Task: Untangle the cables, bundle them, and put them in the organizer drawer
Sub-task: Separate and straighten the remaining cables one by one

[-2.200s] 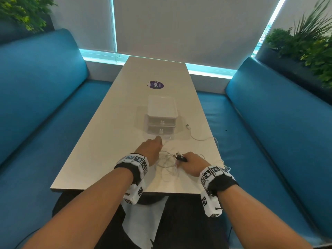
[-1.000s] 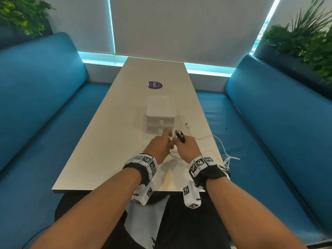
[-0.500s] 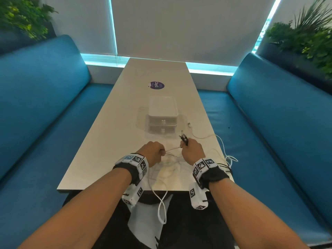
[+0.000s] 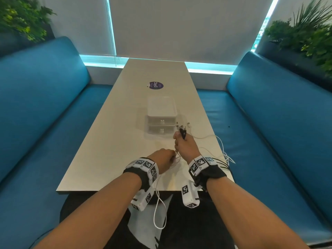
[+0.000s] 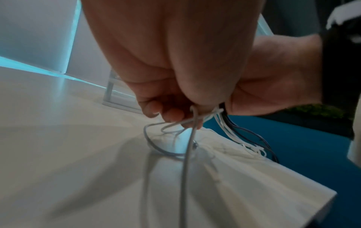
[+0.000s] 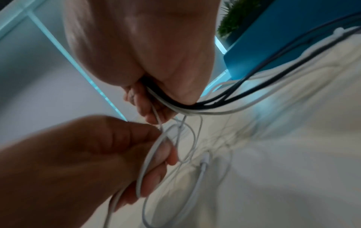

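My right hand [image 4: 185,143] grips a bunch of black and white cables [image 6: 215,106], and their plug ends [image 4: 182,131] stick up out of the fist just in front of the organizer. My left hand [image 4: 164,158] sits close beside it, nearer to me, with its fingers curled round a white cable [image 6: 154,154]. That cable loops on the table [image 5: 166,143] and hangs off the near edge over my lap [image 4: 159,212]. The white two-drawer organizer [image 4: 161,114] stands mid-table with both drawers closed. More white cable [image 4: 212,139] trails to the table's right edge.
The long pale table [image 4: 111,141] runs away from me between two blue benches [image 4: 41,105] [image 4: 273,114]. A round purple sticker [image 4: 156,85] lies beyond the organizer. Plants [image 4: 309,35] stand behind the bench backs.
My right hand has risen toward the organizer with the plug ends while the left hand has pulled back toward me. A white cable loop now hangs over the near table edge.
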`<state>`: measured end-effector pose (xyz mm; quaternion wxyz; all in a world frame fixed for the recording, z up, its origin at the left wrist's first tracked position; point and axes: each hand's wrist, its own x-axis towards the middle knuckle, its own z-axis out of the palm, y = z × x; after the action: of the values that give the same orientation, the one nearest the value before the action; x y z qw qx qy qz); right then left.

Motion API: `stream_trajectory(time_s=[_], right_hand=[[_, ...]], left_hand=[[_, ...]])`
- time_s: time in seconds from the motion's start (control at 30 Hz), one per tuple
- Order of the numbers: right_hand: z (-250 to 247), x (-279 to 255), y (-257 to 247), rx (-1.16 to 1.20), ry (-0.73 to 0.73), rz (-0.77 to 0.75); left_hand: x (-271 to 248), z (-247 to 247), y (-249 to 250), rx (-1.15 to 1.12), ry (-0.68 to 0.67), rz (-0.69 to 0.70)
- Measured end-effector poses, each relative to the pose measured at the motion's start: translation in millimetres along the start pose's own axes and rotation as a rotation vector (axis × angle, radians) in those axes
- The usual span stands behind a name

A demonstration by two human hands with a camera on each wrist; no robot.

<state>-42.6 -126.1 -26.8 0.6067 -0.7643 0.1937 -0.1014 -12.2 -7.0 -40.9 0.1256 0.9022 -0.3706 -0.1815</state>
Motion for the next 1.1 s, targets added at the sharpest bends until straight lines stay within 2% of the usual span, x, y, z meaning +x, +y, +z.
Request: stream_trajectory(time_s=[0.07, 0.17, 0.23, 0.37, 0.53, 0.63, 0.73, 0.87, 0.97, 1.1], right_hand=[[-6.8, 2.8, 3.5, -0.148, 0.01, -0.049], [-21.6, 6.1, 17.7, -0.659, -0.084, -0.123], [-30.4, 6.4, 26.7, -0.806, -0.079, -0.072], [-29.9, 4.8, 18.6, -0.642, -0.012, 0.015], [-8.9, 3.3, -5.9, -0.401, -0.066, 0.035], [-4.0, 5.6, -9.9, -0.413, -0.116, 0.021], [-5.6, 6.5, -7.9, -0.381, -0.173, 0.037], [-6.2, 1.6, -7.6, -0.463, -0.282, 0.006], [-6.9, 4.5, -3.6, -0.526, -0.214, 0.006], [-19.5, 7.9, 7.5, -0.77, -0.09, 0.107]], left_hand=[[-2.7, -3.6, -10.5, -0.032, -0.03, -0.038], [-10.1, -15.3, -34.5, -0.04, -0.064, -0.065], [-13.6, -23.0, -50.3, -0.075, -0.049, -0.085], [-11.6, -25.1, -60.6, -0.031, 0.0, -0.094], [-3.1, -22.8, -30.9, -0.008, 0.113, -0.014], [2.7, -23.7, -22.4, -0.02, 0.16, 0.012], [1.5, -24.4, -24.1, -0.056, 0.198, -0.02], [-1.2, -27.5, -27.9, -0.099, 0.243, -0.03], [-3.0, -34.1, -31.1, -0.108, 0.265, -0.06], [-8.2, -44.1, -44.5, -0.104, 0.142, -0.096]])
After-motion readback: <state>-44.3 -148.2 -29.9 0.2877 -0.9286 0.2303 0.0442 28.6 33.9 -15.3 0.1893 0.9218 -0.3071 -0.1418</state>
